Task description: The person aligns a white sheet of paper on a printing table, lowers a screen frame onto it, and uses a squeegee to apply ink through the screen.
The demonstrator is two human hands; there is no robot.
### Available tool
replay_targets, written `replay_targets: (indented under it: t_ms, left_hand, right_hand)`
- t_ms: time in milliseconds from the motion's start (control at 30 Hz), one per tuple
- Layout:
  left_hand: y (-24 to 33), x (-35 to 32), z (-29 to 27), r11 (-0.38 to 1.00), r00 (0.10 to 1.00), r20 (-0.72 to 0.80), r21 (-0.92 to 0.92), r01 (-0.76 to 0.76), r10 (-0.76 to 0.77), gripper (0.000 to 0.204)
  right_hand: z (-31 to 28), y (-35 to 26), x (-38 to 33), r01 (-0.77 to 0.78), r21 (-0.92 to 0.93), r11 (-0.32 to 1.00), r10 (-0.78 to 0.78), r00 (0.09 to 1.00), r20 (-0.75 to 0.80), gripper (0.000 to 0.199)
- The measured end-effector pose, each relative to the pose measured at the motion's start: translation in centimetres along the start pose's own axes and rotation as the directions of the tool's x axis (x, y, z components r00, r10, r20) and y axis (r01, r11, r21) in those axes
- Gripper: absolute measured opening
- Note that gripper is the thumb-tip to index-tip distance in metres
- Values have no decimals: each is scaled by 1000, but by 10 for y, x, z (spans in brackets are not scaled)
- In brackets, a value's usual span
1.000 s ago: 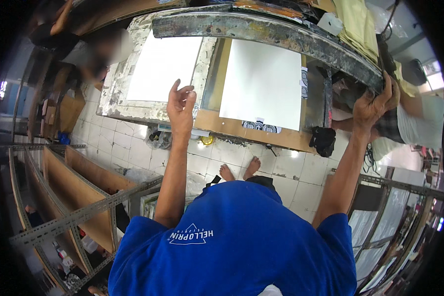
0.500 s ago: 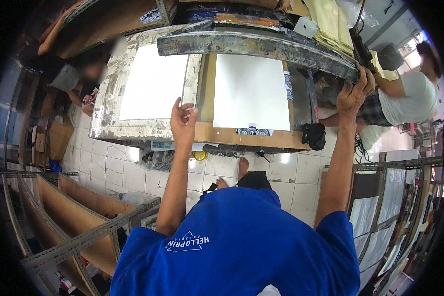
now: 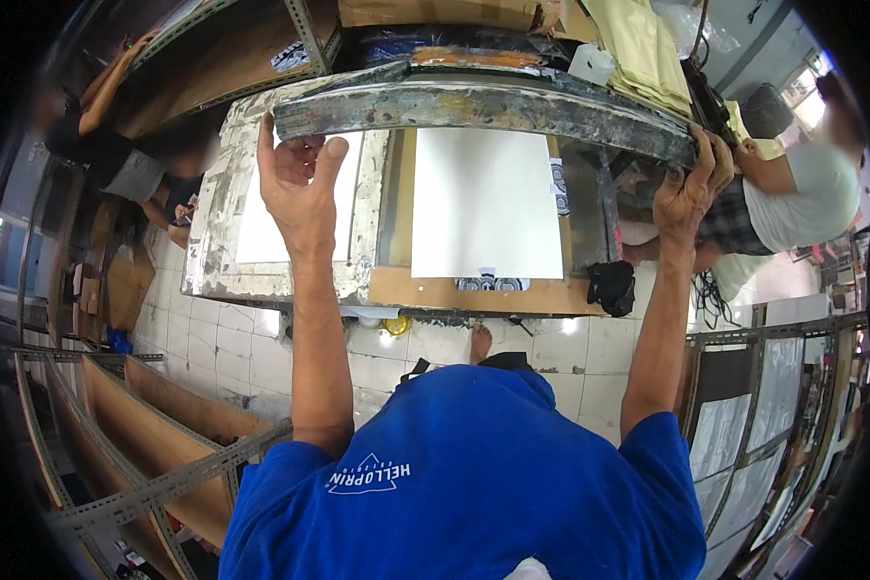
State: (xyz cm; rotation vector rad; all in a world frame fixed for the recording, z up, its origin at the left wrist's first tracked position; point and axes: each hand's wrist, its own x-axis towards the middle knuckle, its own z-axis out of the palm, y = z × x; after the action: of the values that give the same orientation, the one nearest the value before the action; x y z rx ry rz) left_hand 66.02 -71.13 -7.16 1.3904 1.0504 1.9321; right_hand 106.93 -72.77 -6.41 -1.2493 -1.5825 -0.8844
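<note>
A paint-stained screen printing frame (image 3: 474,102) stands raised across the far side of the worktable. My right hand (image 3: 688,184) is closed round its right end, fingers over the bar. At the left end, my left hand (image 3: 300,184) touches the frame's corner, with the index finger up along the end, the other fingers curled and the thumb apart. Below the bar, a white sheet (image 3: 486,203) lies on a brown board (image 3: 387,282). A second white sheet (image 3: 266,227) lies to its left, partly behind my left hand. Patterned paper pieces (image 3: 493,283) show at the first sheet's edge.
A black cloth bundle (image 3: 609,288) hangs at the table's front right corner. Metal racks (image 3: 164,464) stand at lower left, others at right. One person (image 3: 802,193) sits at right, another (image 3: 116,145) is at far left. Yellow cloth (image 3: 638,58) lies behind the frame.
My left hand has moved up and left from between the sheets to the frame's left corner. The small white thing in its fingers no longer shows. My right hand stays on the frame.
</note>
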Motion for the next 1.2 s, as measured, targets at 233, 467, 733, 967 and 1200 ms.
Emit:
replay_targets:
  t_ms: [233,467,733,967,1200]
  left_hand:
    - [7,13,23,999,993,-116,31,32,-28,30]
    - [-1,23,26,993,985,-174,121,20,2,29]
    - [-14,22,28,979,977,-184,190,-69,105,45]
    - [-137,-23,20,909,916,-141,140,393,-374,54]
    - [-264,-92,16,618,682,0,424,662,-731,77]
  right_hand:
    - [5,0,11,-6,24,1000,7,999,-46,57]
    - [9,7,19,12,40,999,-9,998,-56,58]
    - [15,15,17,14,60,998,-8,996,-92,59]
    - [20,22,25,21,73,997,-14,995,-97,58]
    - [26,23,30,23,128,992,-7,992,-126,55]
